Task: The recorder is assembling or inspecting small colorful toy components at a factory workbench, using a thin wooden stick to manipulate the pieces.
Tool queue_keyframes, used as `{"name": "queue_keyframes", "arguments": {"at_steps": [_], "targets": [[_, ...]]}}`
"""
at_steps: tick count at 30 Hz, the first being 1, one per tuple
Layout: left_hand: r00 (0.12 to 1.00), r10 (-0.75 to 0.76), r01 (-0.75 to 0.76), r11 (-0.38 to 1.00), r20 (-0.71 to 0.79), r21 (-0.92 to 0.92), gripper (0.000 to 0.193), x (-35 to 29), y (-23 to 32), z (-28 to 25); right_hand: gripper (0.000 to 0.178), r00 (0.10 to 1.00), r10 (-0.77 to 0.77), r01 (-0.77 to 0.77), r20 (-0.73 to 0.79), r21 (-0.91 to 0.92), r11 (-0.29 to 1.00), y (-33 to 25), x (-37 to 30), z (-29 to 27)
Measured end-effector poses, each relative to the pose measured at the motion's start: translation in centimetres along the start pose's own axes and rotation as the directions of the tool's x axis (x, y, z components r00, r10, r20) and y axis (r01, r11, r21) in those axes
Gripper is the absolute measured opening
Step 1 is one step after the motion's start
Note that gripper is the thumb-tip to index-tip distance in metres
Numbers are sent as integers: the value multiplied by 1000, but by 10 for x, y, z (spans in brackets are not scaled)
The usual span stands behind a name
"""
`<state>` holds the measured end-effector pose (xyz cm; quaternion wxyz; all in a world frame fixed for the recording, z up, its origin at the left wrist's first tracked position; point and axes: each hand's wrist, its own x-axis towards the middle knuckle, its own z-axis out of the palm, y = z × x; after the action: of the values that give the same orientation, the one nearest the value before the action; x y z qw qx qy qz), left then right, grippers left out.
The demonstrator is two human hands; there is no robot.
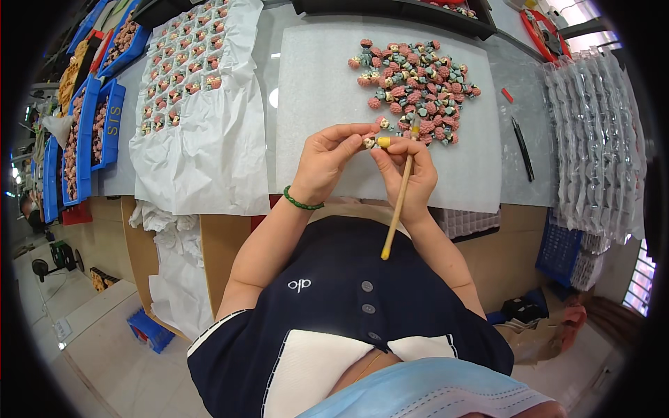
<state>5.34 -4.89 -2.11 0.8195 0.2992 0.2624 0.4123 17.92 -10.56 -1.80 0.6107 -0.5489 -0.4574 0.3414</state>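
Observation:
Above the table's near edge, my left hand (pixel 323 157) is closed, pinching a small figurine (pixel 368 143) with a pale face and pink top between thumb and forefinger. My right hand (pixel 412 171) meets it from the other side. A small yellow piece (pixel 383 141) shows at its fingertips against the figurine; whether it is a finger cover or a separate part I cannot tell. Tucked in the right hand's fingers is a slim wooden-handled brush (pixel 396 217), its yellow butt end pointing down toward me. Just beyond lies a pile of pink-haired figurines (pixel 425 80).
The pile rests on a white foam sheet (pixel 317 83). A tray of figurines (pixel 185 56) on white paper stands left, beside blue bins (pixel 87 139). At right are a black pen (pixel 522 148), a red scrap (pixel 506 95) and stacked clear trays (pixel 592 132). A black tray (pixel 397 15) lies at the back.

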Motion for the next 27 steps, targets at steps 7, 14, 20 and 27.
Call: {"name": "queue_keyframes", "arguments": {"at_steps": [7, 14, 20, 27], "targets": [[996, -78, 75, 995, -49, -63, 23, 1, -2, -11, 22, 927, -330, 374, 179, -350, 859, 3, 14, -10], [985, -140, 126, 983, -99, -132, 32, 2, 11, -14, 21, 910, -335, 400, 242, -725, 561, -6, 47, -11], [969, -198, 187, 979, -147, -86, 33, 0, 21, -15, 19, 903, -254, 428, 347, -779, 458, -12, 51, 2], [981, -135, 159, 970, -139, 185, 27, -1, 14, -12, 20, 936, -207, 331, 286, -505, 797, -21, 26, 14]]}}
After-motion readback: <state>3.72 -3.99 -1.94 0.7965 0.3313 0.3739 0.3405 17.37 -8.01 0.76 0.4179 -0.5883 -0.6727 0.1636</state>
